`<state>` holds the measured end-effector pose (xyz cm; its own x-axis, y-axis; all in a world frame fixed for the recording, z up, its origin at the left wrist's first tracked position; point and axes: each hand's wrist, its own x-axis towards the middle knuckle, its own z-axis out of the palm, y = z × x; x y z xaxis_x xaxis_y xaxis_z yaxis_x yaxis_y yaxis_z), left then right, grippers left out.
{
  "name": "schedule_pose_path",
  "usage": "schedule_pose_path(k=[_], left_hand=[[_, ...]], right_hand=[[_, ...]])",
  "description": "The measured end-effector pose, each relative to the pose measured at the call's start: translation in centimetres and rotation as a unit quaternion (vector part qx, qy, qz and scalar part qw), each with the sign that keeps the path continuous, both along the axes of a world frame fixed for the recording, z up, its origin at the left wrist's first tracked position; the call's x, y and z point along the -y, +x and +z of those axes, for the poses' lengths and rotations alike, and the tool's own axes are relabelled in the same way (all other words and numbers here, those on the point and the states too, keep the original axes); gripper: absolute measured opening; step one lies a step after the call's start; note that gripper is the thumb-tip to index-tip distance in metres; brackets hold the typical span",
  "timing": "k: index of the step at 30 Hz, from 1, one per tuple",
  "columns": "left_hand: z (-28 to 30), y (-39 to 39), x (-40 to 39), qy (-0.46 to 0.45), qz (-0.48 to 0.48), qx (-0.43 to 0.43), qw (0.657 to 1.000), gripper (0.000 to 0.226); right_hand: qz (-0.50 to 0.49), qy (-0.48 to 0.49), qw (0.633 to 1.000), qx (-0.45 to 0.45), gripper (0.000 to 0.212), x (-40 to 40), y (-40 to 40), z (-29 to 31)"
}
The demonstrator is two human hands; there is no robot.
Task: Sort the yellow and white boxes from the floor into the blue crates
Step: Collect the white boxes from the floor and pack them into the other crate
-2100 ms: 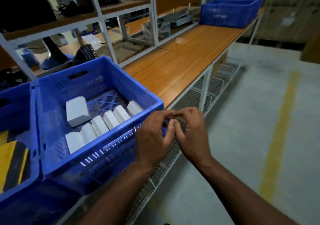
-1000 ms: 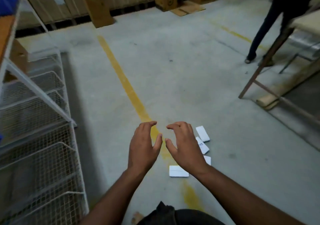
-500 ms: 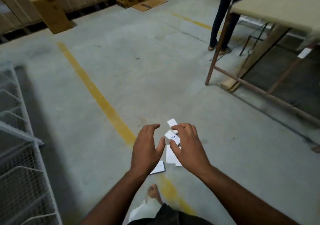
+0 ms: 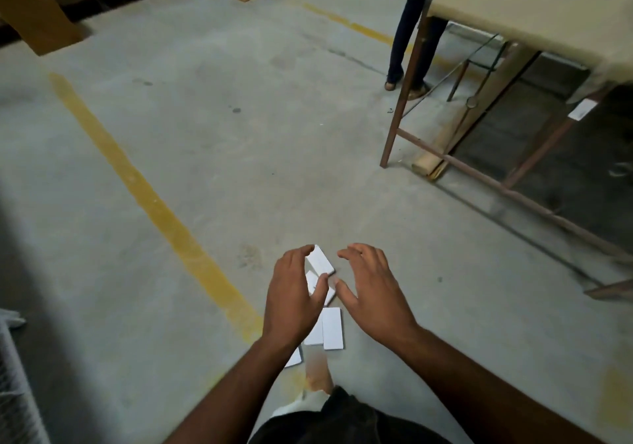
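Several small white boxes lie in a cluster on the concrete floor. The farthest white box (image 4: 320,260) shows between my hands, and another white box (image 4: 332,328) lies flat nearer me. My left hand (image 4: 296,298) hovers over the cluster with fingers spread and lightly bent, covering part of it. To the right of the boxes, my right hand (image 4: 371,293) is spread the same way. Neither hand holds anything. No yellow box and no blue crate is in view.
A yellow floor line (image 4: 147,190) runs diagonally at left. A metal-framed table (image 4: 534,8) stands at right, with a person's legs (image 4: 416,32) beside it. Cardboard boxes (image 4: 32,8) line the far wall. A wire rack edge (image 4: 13,375) shows at lower left.
My view swung from the crates on the bench down to the floor. Both hands have come lower over the white boxes and moved apart.
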<state>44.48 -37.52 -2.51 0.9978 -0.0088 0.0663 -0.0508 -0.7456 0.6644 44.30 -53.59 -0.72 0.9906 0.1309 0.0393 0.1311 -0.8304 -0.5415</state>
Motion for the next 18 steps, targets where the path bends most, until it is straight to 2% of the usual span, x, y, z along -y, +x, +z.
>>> schedule_pose_path(k=[9, 18], left_hand=[[-2.8, 8.9, 0.7, -0.004, 0.033, -0.041, 0.999, 0.053], [-8.2, 19.6, 3.8, 0.015, 0.154, -0.07, 0.985, 0.05]], right_hand=[[0.02, 0.01, 0.999, -0.04, 0.042, 1.8, 9.8, -2.6], [0.121, 0.023, 0.987, -0.1, 0.041, 3.7, 24.5, -8.6]])
